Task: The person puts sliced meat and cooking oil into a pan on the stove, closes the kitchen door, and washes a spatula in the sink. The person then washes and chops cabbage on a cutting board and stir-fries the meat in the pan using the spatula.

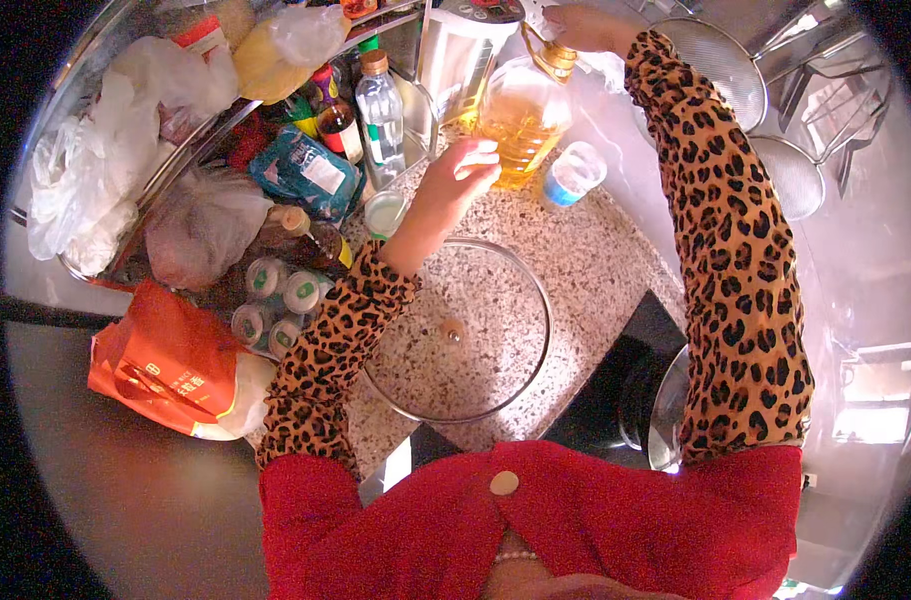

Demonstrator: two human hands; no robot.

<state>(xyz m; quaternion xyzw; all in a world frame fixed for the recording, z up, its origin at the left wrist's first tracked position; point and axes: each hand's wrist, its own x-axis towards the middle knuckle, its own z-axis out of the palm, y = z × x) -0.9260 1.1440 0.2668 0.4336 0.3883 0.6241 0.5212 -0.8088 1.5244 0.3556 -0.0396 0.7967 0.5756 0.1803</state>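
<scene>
My left hand (455, 184) is held over the speckled countertop (575, 277), its fingers apart and curled beside a large clear jug of golden oil (519, 131). Whether the fingertips touch the jug cannot be told. My right hand (590, 28) reaches to the top edge, behind the jug's yellow cap and handle (556, 60); something whitish lies at its fingers, and its grip is unclear. To the jug's right stands a clear plastic cup with a blue band (574, 176). A round glass lid (455, 330) lies on the counter, nearer my body.
At left stand a clear bottle (381, 120), sauce bottles (338, 124), a teal packet (305, 171), several cans (266, 277) and an orange rice bag (174, 367). A pan (669, 412) sits on the black cooktop (613, 390). Wire strainers (789, 176) are at right.
</scene>
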